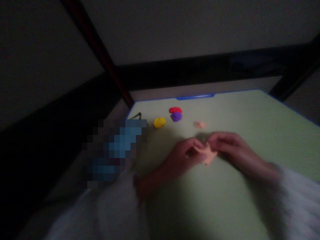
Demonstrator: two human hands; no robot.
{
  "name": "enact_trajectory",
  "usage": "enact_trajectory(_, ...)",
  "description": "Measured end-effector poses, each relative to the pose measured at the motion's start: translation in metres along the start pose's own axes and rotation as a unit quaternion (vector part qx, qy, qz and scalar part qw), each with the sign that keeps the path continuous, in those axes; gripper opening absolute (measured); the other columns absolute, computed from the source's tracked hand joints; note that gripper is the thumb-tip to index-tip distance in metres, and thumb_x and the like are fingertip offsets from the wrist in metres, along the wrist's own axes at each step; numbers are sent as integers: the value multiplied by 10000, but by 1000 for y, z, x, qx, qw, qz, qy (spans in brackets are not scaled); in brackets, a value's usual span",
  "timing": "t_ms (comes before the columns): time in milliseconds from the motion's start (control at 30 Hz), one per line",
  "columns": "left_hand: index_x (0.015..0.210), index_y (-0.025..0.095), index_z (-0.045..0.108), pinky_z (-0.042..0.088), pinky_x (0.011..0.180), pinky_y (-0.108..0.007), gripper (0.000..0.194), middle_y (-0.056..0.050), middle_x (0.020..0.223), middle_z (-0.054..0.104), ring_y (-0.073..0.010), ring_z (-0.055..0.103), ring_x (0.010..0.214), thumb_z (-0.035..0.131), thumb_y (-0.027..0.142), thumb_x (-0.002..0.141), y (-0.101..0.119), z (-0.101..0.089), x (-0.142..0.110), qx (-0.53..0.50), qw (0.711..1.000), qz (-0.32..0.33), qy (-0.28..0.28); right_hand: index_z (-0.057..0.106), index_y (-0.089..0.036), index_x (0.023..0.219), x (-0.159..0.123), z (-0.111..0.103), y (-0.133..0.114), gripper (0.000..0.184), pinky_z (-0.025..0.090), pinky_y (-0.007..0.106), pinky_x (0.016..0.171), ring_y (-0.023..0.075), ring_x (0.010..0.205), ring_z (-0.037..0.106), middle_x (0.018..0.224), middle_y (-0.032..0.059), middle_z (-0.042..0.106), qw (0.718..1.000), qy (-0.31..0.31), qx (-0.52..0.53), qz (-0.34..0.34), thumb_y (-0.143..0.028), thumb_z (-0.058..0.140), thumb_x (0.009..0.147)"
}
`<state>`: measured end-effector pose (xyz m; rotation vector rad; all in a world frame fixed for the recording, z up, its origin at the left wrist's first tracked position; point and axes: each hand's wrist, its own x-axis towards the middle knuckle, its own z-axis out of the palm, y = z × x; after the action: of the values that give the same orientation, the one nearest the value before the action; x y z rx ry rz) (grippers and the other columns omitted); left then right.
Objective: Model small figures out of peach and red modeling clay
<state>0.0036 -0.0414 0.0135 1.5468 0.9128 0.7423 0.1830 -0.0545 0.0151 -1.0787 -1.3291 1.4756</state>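
Observation:
Between my two hands is a flat, star-like piece of peach modelling clay (209, 155), held just above the table. My left hand (186, 151) is closed on its left side, thumb across the front. On the upper right, my right hand (228, 143) pinches one of its points with the fingertips. A smaller lump of the same peach clay (199, 124) lies on the table beyond my hands. Further left sit a yellow clay lump (159, 122), a purple lump (176, 116) and a red lump (175, 110), the purple touching or nearly touching the red.
The pale table (195, 206) has a blue edge and a blue handle (195, 97) at its far side. A pixelated blue area (123, 143) covers something at the left edge, with a thin dark wire-like piece (136, 116) above it. A dark-banded wall stands behind.

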Motion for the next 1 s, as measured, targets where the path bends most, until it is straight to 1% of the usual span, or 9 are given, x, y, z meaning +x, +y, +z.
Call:
enact_trajectory(167,715,154,525,376,611,-233,155,6,677,549,-106,496,641,613,274,670,1,0,2,-60,998,-5,33,616,-170,720,2,0,1,148,341,227,523,99,572,475,639,-16,535,1000,19,-3,-9,-313,640,751)
enact_trajectory(233,703,158,517,373,606,-227,160,20,657,546,-95,493,616,617,279,673,0,-1,3,-112,991,-8,68,605,-175,740,1,1,0,172,340,227,507,102,561,472,637,-15,528,998,34,-38,-33,-341,600,786)
enact_trajectory(267,697,159,515,367,599,-221,162,29,637,538,-87,486,596,619,281,674,0,-1,4,-137,987,-9,88,598,-175,737,-1,1,-2,171,342,227,500,105,558,473,639,-12,530,994,47,-79,-55,-335,586,796)
enact_trajectory(333,685,158,515,352,583,-213,174,45,599,514,-75,462,564,628,289,671,-3,-2,6,-173,978,-11,117,594,-170,719,-4,3,-4,145,346,228,490,110,556,478,643,-3,535,968,78,-202,-125,-293,584,794)
enact_trajectory(433,680,155,515,335,581,-210,193,52,581,495,-67,434,555,642,300,664,-7,-3,7,-191,973,-13,131,626,-154,762,-9,5,-5,74,381,230,512,117,580,508,668,13,551,891,86,-374,-243,-217,593,784)
enact_trajectory(500,679,153,518,331,588,-212,198,50,585,498,-68,431,564,650,299,657,-8,-3,8,-187,974,-15,131,643,-143,820,-11,6,-4,84,407,228,540,120,600,535,683,22,569,852,69,-428,-294,-193,577,803)
enact_trajectory(567,674,150,523,329,594,-214,199,46,595,507,-70,434,574,657,295,649,-9,-2,8,-178,975,-18,131,649,-136,835,-11,7,-3,101,415,225,547,119,601,546,680,27,579,826,64,-454,-328,-186,563,822)
enact_trajectory(767,682,148,537,333,599,-216,171,39,613,525,-73,449,592,654,269,649,-7,0,8,-180,975,-8,131,643,-126,757,-8,10,-1,149,377,230,504,114,538,503,610,21,548,776,85,-504,-370,-201,547,843)
enact_trajectory(1000,686,149,534,335,595,-217,165,44,608,516,-74,449,591,646,269,664,-8,0,8,-163,978,-9,132,634,-126,750,-8,7,-2,175,363,242,524,118,543,489,610,23,549,751,73,-529,-388,-197,520,862)
